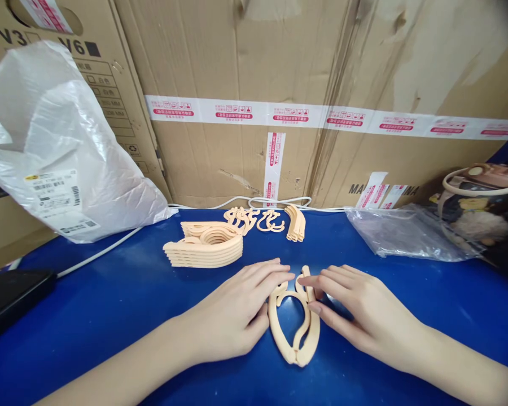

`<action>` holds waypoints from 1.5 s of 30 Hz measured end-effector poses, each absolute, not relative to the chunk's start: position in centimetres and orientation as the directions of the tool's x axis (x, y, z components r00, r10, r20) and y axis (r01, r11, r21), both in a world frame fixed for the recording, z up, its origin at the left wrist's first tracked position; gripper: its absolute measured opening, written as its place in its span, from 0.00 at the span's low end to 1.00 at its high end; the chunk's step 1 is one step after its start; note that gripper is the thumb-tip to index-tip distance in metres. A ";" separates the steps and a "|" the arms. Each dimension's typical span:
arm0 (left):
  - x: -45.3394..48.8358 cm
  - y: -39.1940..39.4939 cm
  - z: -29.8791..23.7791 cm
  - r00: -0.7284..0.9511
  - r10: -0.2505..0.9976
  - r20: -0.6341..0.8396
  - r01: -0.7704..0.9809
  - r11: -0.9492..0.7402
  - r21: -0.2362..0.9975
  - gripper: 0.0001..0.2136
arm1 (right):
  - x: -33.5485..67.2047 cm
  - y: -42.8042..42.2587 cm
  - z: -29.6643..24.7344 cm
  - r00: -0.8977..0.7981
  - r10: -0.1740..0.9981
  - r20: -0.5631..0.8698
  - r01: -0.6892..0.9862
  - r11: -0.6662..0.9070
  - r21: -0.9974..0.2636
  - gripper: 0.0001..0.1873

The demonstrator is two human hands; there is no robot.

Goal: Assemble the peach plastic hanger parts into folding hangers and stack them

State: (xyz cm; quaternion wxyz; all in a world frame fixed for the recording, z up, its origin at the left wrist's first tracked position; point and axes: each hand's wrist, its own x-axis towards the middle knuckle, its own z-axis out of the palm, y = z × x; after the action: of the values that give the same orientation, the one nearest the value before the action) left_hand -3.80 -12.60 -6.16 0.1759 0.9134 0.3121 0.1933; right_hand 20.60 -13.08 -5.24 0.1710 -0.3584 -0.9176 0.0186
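Observation:
A beige plastic folding clothes hanger (275,330) lies on the blue tabletop between my hands, its two arms folded up into a narrow loop with the curved hook inside. My left hand (241,307) holds the left arm, fingers stretched over its upper end and thumb at its side. On the other side, my right hand (359,310) grips the right arm between thumb and fingers. Beyond my left hand stands a neat stack of folded hangers (205,254). Behind them lie loose hanger hooks (271,221) and a small pile of curved hanger arms (295,224).
A white plastic mailing bag (68,146) leans at the left, above a black phone-like device (17,299). Cardboard boxes (237,158) wall off the back, with a white cable (195,206) along them. A clear plastic bag (406,231) lies at right beside a dark bag-like item (482,208).

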 end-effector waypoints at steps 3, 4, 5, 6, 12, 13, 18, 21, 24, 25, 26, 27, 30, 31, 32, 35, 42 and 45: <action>-3.7 -12.9 -6.2 0.740 0.628 0.241 0.488 -0.748 0.450 0.30 | 20.6 -13.1 -5.4 -0.688 0.668 0.284 0.653 0.740 -0.159 0.15; -3.7 -12.9 -6.2 0.744 0.625 0.238 0.486 -0.749 0.449 0.32 | 20.7 -13.0 -5.5 -0.686 0.674 0.273 0.656 0.736 -0.167 0.16; -3.7 -12.9 -6.3 0.746 0.623 0.234 0.487 -0.751 0.446 0.34 | 20.7 -13.0 -5.5 -0.688 0.677 0.263 0.655 0.734 -0.179 0.17; -3.7 -12.9 -6.3 0.748 0.623 0.228 0.491 -0.751 0.441 0.34 | 20.7 -13.0 -5.5 -0.692 0.676 0.253 0.647 0.737 -0.198 0.18; -3.4 -13.0 -6.4 0.743 0.651 0.155 0.533 -0.716 0.451 0.37 | 20.3 -13.5 -5.0 -0.776 0.602 0.188 0.514 0.777 -0.364 0.22; -3.3 -13.0 -6.3 0.737 0.658 0.154 0.535 -0.707 0.461 0.36 | 20.3 -13.4 -5.0 -0.761 0.619 0.193 0.522 0.761 -0.384 0.21; -3.1 -13.0 -6.0 0.695 0.698 0.172 0.553 -0.672 0.493 0.33 | 20.7 -12.6 -5.5 -0.622 0.736 0.269 0.596 0.667 -0.447 0.13; -3.1 -12.9 -6.0 0.695 0.697 0.178 0.556 -0.677 0.482 0.33 | 21.0 -11.9 -5.8 -0.550 0.795 0.255 0.649 0.599 -0.468 0.13; -3.2 -12.9 -5.9 0.695 0.685 0.219 0.538 -0.697 0.473 0.32 | 21.1 -11.5 -5.8 -0.476 0.860 0.183 0.695 0.495 -0.522 0.15; -3.2 -12.9 -5.8 0.692 0.682 0.236 0.533 -0.703 0.471 0.31 | 21.1 -11.5 -5.8 -0.454 0.880 0.142 0.697 0.450 -0.559 0.15; -3.2 -12.9 -5.7 0.686 0.681 0.254 0.530 -0.708 0.467 0.31 | 21.1 -11.4 -5.7 -0.436 0.894 0.097 0.686 0.401 -0.607 0.16; -3.2 -12.9 -5.6 0.680 0.681 0.273 0.529 -0.713 0.461 0.31 | 21.0 -11.4 -5.6 -0.429 0.902 0.051 0.659 0.351 -0.665 0.17; -3.2 -12.9 -5.5 0.662 0.675 0.328 0.531 -0.730 0.430 0.31 | 20.9 -11.5 -5.3 -0.476 0.877 -0.068 0.474 0.190 -0.860 0.20; -3.2 -12.9 -5.5 0.661 0.668 0.342 0.529 -0.738 0.418 0.31 | 20.8 -11.5 -5.2 -0.500 0.860 -0.103 0.407 0.128 -0.904 0.21; -3.2 -12.9 -5.5 0.663 0.661 0.352 0.527 -0.746 0.408 0.32 | 20.8 -11.5 -5.1 -0.519 0.844 -0.134 0.352 0.068 -0.933 0.22; -3.3 -12.9 -5.5 0.672 0.642 0.369 0.519 -0.764 0.383 0.33 | 20.7 -11.6 -4.9 -0.528 0.825 -0.199 0.277 -0.054 -0.959 0.22; -3.4 -12.7 -5.9 0.690 0.617 0.379 0.515 -0.786 0.341 0.38 | 20.8 -11.5 -5.1 -0.570 0.805 -0.165 0.218 -0.045 -0.975 0.20; -3.4 -12.6 -6.2 0.686 0.605 0.405 0.515 -0.797 0.317 0.38 | 20.9 -11.4 -5.4 -0.584 0.800 -0.134 0.214 -0.008 -0.977 0.19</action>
State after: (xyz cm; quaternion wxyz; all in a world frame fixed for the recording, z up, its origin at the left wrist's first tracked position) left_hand -3.38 -12.59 -6.15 0.0890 0.9138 0.3063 0.2516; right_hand 20.92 -11.44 -5.42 0.2457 -0.3840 -0.6601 0.5970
